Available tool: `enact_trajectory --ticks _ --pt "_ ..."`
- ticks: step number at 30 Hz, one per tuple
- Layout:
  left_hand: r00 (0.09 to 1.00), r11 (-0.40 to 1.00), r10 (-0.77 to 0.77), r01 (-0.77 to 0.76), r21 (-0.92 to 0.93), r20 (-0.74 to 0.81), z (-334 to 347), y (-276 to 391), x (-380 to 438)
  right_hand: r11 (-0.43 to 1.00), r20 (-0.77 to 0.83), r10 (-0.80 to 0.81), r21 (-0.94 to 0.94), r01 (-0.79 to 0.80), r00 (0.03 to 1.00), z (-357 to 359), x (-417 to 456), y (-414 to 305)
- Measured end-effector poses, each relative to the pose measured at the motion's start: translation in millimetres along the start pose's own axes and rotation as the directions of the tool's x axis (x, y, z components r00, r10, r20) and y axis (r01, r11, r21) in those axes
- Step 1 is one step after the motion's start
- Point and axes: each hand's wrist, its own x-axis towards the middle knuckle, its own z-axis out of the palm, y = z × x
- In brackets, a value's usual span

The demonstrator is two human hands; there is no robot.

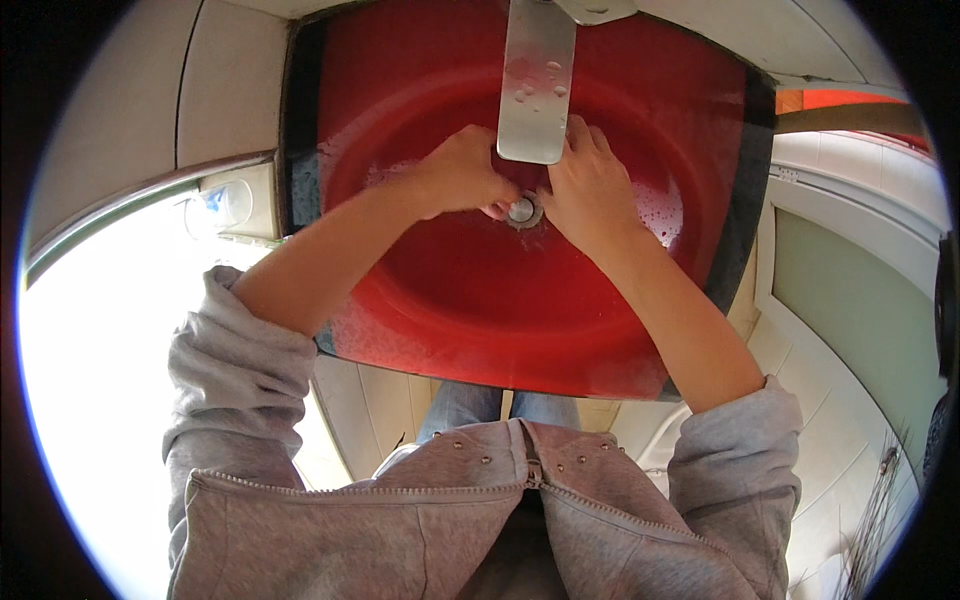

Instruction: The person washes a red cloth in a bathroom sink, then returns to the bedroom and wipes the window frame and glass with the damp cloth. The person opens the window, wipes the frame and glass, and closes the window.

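Observation:
Both my hands are over a red washbasin (517, 289), one on each side of a flat metal faucet spout (534, 112). My left hand (465, 172) has its fingers bent, its thumb side near the round metal drain stopper (520, 209). My right hand (592, 184) reaches in from the right, fingers pointing up beside the spout and thumb apart, close to the stopper. I see nothing held in either hand. The spout hides some fingertips, and I cannot tell whether they touch it. Water drops sit on the spout; no running water is visible.
Dark edging (735, 195) borders the basin. A clear cup-like container (229, 204) stands at a bright window on the left. Pale wall tiles (225, 82) rise behind it. On the right are a white-framed panel (847, 285) and thin dry stems (877, 510).

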Motion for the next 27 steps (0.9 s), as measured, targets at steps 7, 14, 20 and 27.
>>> enact_trajectory --ticks 7,14,20,27 --pt "0.864 0.904 -0.194 0.342 -0.258 0.465 -29.5 29.5 8.5 0.990 0.075 -0.143 0.005 0.143 0.987 11.6 12.6 9.0" --pt "0.885 0.430 0.446 -0.344 0.834 0.135 -14.8 3.3 28.1 0.941 0.352 0.110 0.265 -0.212 0.930 6.5 36.4 6.2" --pt "0.827 0.260 0.524 -0.384 0.886 0.204 -11.2 5.5 24.3 0.695 0.759 0.046 0.443 -0.566 0.650 0.7 40.9 16.3" --pt "0.781 0.412 0.623 -0.368 0.833 0.037 2.1 16.8 2.6 0.806 0.613 0.012 0.462 -0.370 0.790 23.5 23.0 33.7"
